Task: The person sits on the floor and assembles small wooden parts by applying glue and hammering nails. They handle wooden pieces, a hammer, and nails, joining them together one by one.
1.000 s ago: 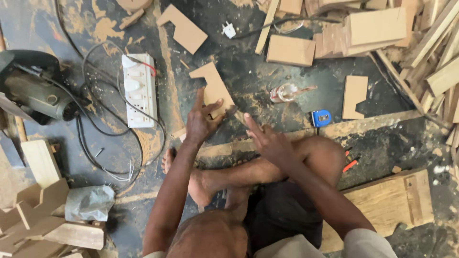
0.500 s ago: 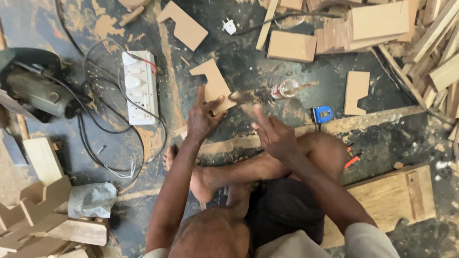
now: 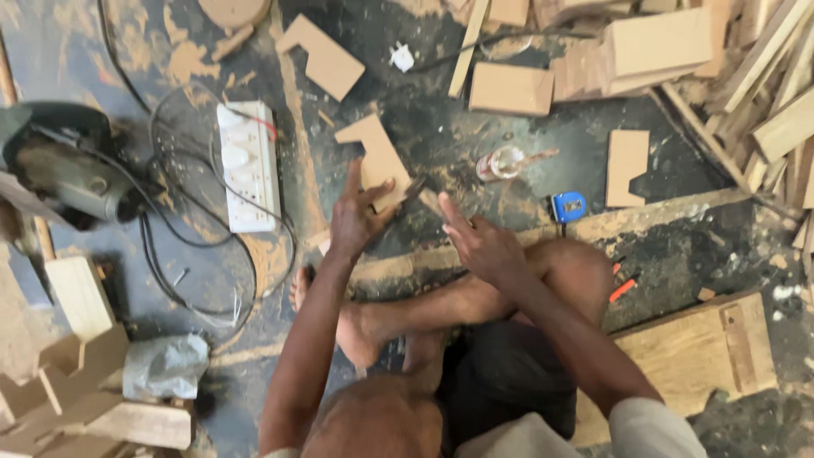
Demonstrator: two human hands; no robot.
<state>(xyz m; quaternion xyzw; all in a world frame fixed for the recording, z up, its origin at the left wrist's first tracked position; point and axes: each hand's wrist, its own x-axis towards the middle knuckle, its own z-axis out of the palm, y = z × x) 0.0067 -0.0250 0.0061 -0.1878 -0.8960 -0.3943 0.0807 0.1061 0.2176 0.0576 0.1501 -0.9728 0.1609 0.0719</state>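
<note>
- Sitting cross-legged on the floor [image 3: 475, 144], among sawdust and offcuts.
- Left hand [image 3: 356, 216]: fingers clamped on the near end of a notched wooden board [image 3: 373, 157], pinning it flat to the floor.
- Right hand [image 3: 483, 246]: fingers curled round a small tool [image 3: 421, 193], tip at the board's edge; kind of tool too blurred to tell.
- Judging progress: notch already cut, similar notched pieces [image 3: 322, 59] lying finished nearby; edge work on this one seemingly mid-way.
- Lying well apart: power strip [image 3: 248, 165], circular saw [image 3: 64, 165], blue tape measure [image 3: 568, 206].
</note>
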